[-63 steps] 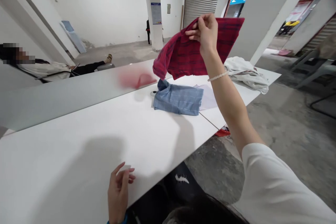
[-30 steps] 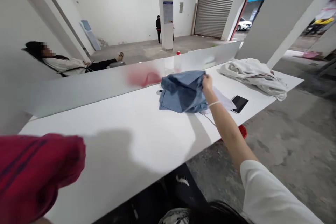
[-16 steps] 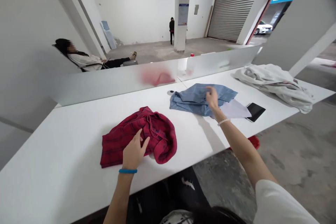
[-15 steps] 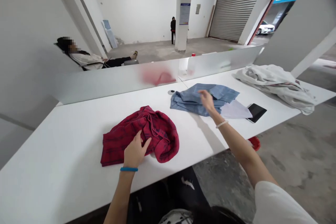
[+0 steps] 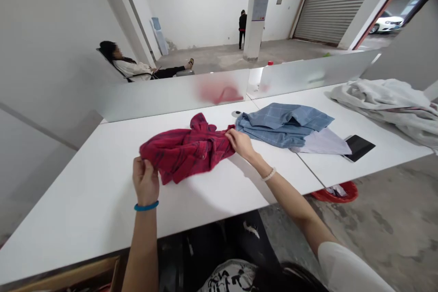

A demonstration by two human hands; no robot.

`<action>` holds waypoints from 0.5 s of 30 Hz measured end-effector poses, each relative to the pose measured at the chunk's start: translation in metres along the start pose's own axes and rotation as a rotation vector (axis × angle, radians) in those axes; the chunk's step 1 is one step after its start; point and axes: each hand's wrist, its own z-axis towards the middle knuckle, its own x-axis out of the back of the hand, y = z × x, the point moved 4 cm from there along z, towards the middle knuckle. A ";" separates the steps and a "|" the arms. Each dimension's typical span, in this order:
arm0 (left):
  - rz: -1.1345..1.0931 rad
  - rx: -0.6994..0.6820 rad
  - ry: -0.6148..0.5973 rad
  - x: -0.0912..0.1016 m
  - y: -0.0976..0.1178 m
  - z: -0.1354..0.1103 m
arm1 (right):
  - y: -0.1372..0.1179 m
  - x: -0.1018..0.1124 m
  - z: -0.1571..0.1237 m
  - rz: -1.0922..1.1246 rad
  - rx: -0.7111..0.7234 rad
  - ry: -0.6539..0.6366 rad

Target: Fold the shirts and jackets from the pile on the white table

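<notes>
A crumpled red plaid shirt (image 5: 188, 150) is stretched between my two hands over the white table. My left hand (image 5: 146, 180), with a blue band at the wrist, pinches its left end. At the shirt's right end, my right hand (image 5: 242, 146) grips the cloth between thumb and fingers; a pale bracelet circles that wrist. Just beyond the right hand lies a blue checked garment (image 5: 284, 121), loosely bunched. A pale striped cloth (image 5: 323, 142) sticks out from under it.
A dark-screened tablet (image 5: 359, 147) lies right of the striped cloth. Light grey fabric (image 5: 386, 100) is heaped at the far right. A frosted divider (image 5: 171, 96) runs along the table's back. Below the front edge stands a red basket (image 5: 347, 194). Beyond, one person reclines and another stands.
My right hand has come left from the blue garment to the red shirt. Both hands have taken hold of the shirt and spread it sideways. The view has shifted left.
</notes>
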 end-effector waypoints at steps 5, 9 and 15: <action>-0.051 0.178 0.137 0.046 -0.006 0.002 | 0.017 0.049 -0.016 0.130 0.018 0.239; 0.387 0.330 0.322 0.107 -0.028 -0.022 | 0.083 0.033 -0.054 -0.298 -0.102 0.065; 0.739 0.333 0.092 0.111 -0.014 -0.068 | 0.179 0.010 -0.105 -0.539 -0.302 -0.190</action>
